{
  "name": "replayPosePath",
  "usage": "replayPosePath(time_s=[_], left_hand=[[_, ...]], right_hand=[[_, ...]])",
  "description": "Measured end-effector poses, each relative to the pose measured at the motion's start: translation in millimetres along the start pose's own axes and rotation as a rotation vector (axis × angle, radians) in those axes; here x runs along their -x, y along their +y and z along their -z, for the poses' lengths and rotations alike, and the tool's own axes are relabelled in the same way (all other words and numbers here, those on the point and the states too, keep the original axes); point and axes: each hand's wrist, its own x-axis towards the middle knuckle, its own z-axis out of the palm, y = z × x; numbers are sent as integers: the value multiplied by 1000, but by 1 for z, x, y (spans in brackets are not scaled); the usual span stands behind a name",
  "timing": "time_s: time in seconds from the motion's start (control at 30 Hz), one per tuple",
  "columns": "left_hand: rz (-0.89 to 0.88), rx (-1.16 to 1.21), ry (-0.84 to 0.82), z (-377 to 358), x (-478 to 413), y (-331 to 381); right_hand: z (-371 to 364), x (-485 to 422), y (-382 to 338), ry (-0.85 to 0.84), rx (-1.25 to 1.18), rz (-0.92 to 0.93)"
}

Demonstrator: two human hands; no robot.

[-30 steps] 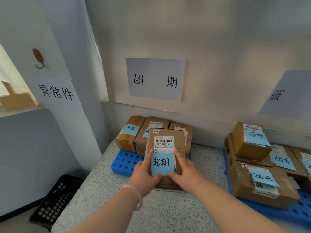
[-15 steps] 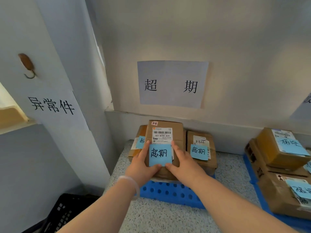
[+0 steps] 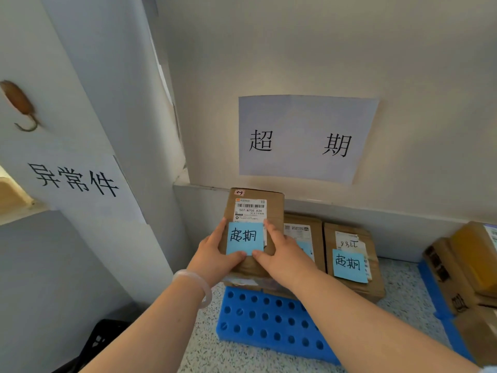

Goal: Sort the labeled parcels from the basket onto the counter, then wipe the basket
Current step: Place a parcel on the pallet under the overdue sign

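Note:
I hold a brown cardboard parcel (image 3: 274,208) with a white shipping label and a blue sticky note, above the left end of the blue perforated pallet (image 3: 266,321) on the speckled counter (image 3: 403,300). My left hand (image 3: 212,258) grips its left side and my right hand (image 3: 282,258) grips its right side, thumbs at the note's lower edge. Two more brown parcels (image 3: 352,262) with blue notes lie on the pallet to the right. The black basket (image 3: 102,343) stands on the floor at lower left, mostly cut off.
A paper sign (image 3: 306,138) hangs on the wall above the pallet; another sign (image 3: 75,181) and a hook (image 3: 21,106) are on the pillar at left. A second stack of parcels (image 3: 468,275) on another blue pallet is at the right edge.
Both hands have carried the parcel away from me, over the pallet and up toward the wall, above the leftmost parcels. The view has moved closer and to the left.

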Motion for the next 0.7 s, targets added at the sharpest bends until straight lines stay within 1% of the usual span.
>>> replayPosePath(time_s=[0.3,0.57,0.7], left_hand=[[85,-2,-31,0,-28,-15],[114,72,12,3,-35,-20],[123,88,4,9,-40,-22]], right_hand=[[-10,-29,-3,-70,-4,-47],[-20,-49,-10,-70,7,-39],[-24,-55,-12,-78,-18,-49]])
